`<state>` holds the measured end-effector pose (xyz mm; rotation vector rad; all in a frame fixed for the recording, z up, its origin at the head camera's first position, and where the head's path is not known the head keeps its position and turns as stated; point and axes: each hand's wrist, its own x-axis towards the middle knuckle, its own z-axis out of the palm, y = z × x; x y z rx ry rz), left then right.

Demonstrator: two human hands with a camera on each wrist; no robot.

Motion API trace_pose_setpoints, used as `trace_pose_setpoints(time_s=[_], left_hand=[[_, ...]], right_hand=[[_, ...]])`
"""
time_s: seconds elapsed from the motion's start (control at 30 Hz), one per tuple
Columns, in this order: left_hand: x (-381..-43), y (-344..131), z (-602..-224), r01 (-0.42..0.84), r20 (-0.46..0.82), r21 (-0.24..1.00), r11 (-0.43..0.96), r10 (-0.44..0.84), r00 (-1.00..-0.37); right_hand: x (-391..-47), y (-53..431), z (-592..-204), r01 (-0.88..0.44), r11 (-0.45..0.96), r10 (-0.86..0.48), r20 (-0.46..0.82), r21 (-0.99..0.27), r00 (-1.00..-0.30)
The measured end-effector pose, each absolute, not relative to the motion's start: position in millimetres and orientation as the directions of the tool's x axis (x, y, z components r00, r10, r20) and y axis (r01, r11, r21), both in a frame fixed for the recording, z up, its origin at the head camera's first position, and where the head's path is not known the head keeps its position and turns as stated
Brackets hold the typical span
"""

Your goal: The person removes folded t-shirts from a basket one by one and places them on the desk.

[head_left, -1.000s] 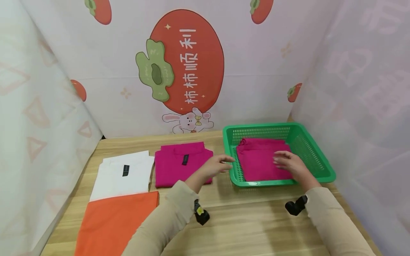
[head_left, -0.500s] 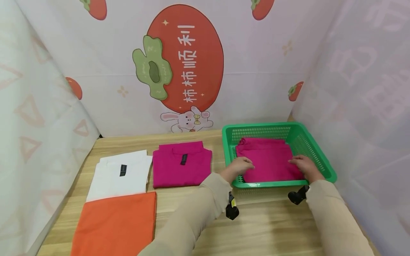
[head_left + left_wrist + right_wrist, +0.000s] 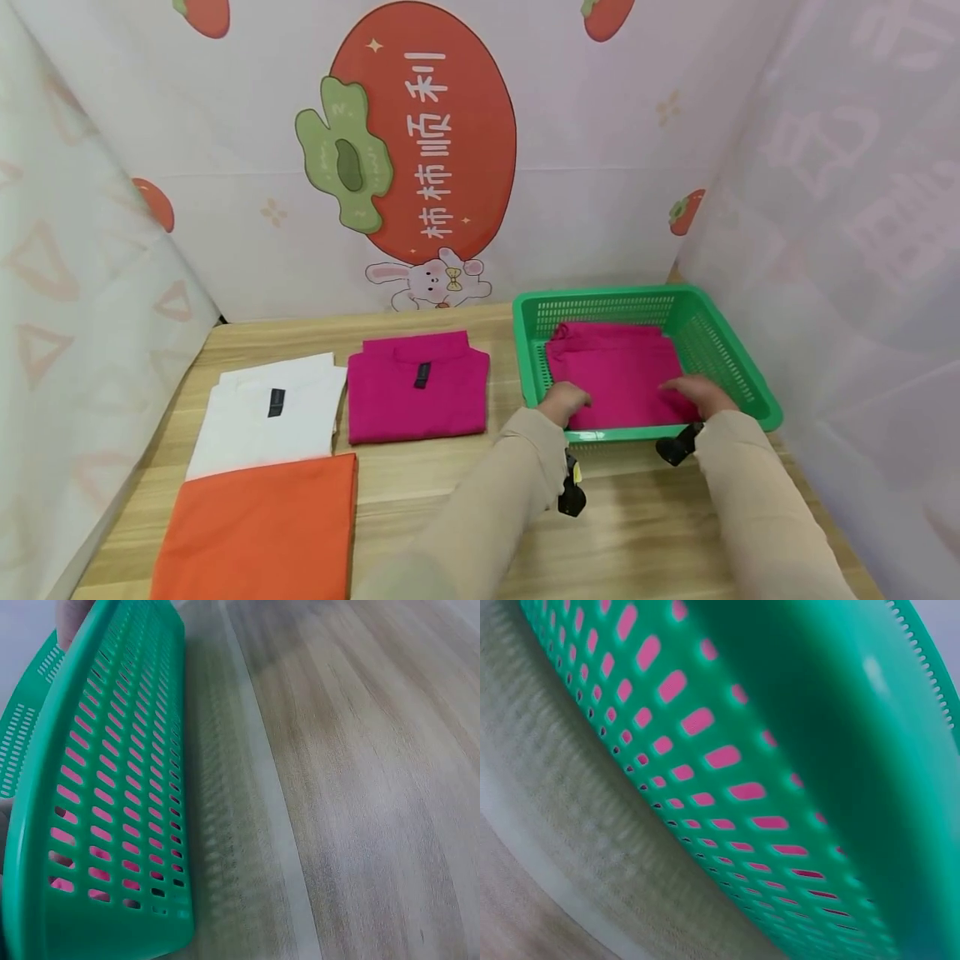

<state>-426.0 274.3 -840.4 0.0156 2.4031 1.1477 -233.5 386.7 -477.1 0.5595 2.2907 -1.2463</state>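
A folded magenta garment [image 3: 611,375], with a gathered, tied-looking corner at its back left, lies flat in a green plastic basket [image 3: 600,435]. My left hand [image 3: 566,402] reaches over the front rim to the garment's front-left edge. Over its front-right edge is my right hand [image 3: 701,393], thumb towards the middle of the cloth. Most fingertips are hidden, so I cannot tell whether they pinch the fabric. The left wrist view catches some fingers [image 3: 71,619] just inside the rim. Pink cloth shows through the basket's slots in both wrist views.
Left of the basket lies a folded magenta shirt [image 3: 420,400] with a black neck label. Further left is a folded white shirt [image 3: 262,417], with a folded orange cloth [image 3: 258,525] in front. Printed curtains enclose the wooden table [image 3: 600,533].
My left hand has moved right, from beside the basket to the garment's left edge. My right hand has shifted right and forward-down to its right edge. The basket stays in place.
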Motion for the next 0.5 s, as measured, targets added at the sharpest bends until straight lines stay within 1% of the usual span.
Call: trace_pose_setpoints(time_s=[0.03, 0.07, 0.1, 0.17, 0.27, 0.37, 0.43, 0.5], left_hand=[[-429, 275, -845, -0.179, -0.407, 0.739, 0.649, 0.219, -0.887], [-428, 274, -842, -0.166, -0.395, 0.745, 0.646, 0.228, -0.890], [-423, 272, -830, -0.156, -0.390, 0.748, 0.645, 0.237, -0.890], [-403, 261, -787, -0.170, -0.399, 0.768, 0.617, 0.254, -0.881], [-359, 238, -702, -0.264, -0.424, 0.839, 0.476, 0.267, -0.865], [-326, 215, -635, -0.357, -0.453, 0.875, 0.327, 0.291, -0.843], [-316, 207, -613, -0.367, -0.457, 0.879, 0.305, 0.317, -0.831], [-312, 203, -606, -0.375, -0.468, 0.876, 0.305, 0.342, -0.815]], right_hand=[[-234, 386, -477, 0.560, 0.500, 0.131, -0.581, -0.661, -0.803], [-234, 386, -477, 0.562, 0.499, 0.133, -0.582, -0.660, -0.802], [-235, 387, -478, 0.558, 0.502, 0.132, -0.579, -0.661, -0.805], [-235, 388, -479, 0.545, 0.504, 0.126, -0.567, -0.670, -0.814], [-236, 394, -481, 0.519, 0.504, 0.114, -0.542, -0.690, -0.833], [-237, 400, -484, 0.485, 0.509, 0.085, -0.519, -0.711, -0.851], [-237, 404, -485, 0.463, 0.509, 0.057, -0.508, -0.726, -0.859], [-238, 406, -486, 0.444, 0.508, 0.028, -0.501, -0.738, -0.865]])
